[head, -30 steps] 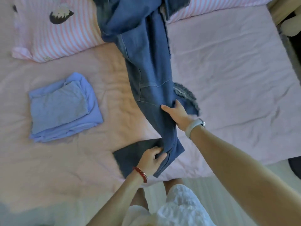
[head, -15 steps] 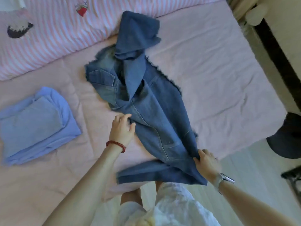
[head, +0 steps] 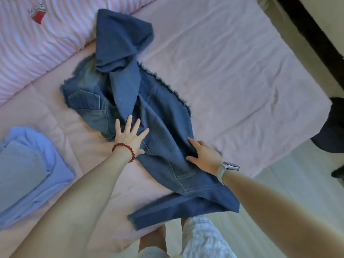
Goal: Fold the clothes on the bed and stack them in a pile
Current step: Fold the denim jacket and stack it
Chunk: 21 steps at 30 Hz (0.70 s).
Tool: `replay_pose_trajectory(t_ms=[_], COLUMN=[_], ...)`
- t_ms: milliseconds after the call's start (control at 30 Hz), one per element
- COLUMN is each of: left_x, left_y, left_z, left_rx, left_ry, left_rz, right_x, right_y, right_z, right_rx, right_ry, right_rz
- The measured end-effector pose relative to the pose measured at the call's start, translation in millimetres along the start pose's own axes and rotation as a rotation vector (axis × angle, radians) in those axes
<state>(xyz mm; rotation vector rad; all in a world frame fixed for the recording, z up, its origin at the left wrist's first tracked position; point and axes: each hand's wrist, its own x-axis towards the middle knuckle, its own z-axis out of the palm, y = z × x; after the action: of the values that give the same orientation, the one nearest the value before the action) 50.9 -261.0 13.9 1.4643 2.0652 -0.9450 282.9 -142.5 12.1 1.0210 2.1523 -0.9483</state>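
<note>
Denim garment [head: 158,127] sprawled diagonally across the pink bed [head: 232,75], running from upper centre of the frame down to the lower centre, where one end hangs past the mattress edge. Frayed hems visible along its sides, top part bunched up against the striped pillow [head: 37,43] at upper left. Left hand [head: 130,136] flat on the denim mid-frame, fingers spread and straight, pressing, nothing gripped; red bead bracelet [head: 123,150] on that wrist. Right hand [head: 203,155] just right of it, also laid on the fabric with fingers extended, not curled round anything; watch [head: 226,169] on the wrist. Folded light-blue clothes [head: 28,174] stacked at the left edge, well apart from the denim.
</note>
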Motion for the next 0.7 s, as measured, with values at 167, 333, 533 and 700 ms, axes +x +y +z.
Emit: replay_pose_trajectory(t_ms=[167, 333, 533, 700], left_x=[9, 2, 10, 29], left_y=[1, -4, 2, 7], left_z=[4, -11, -17, -11], left_rx=[0.107, -0.083, 0.02, 0.095], left_ry=[0.11, 0.433, 0.308, 0.167], left_rz=[0.068, 0.091, 0.093, 0.01], right_x=[19, 32, 3, 4], right_y=[28, 77, -15, -51], right_z=[-47, -145, -72, 19], right_rx=[0.175, 0.033, -0.079, -0.209], right_ry=[0.026, 0.606, 0.731, 0.294], right_rz=[-0.068, 0.208, -0.265, -0.11])
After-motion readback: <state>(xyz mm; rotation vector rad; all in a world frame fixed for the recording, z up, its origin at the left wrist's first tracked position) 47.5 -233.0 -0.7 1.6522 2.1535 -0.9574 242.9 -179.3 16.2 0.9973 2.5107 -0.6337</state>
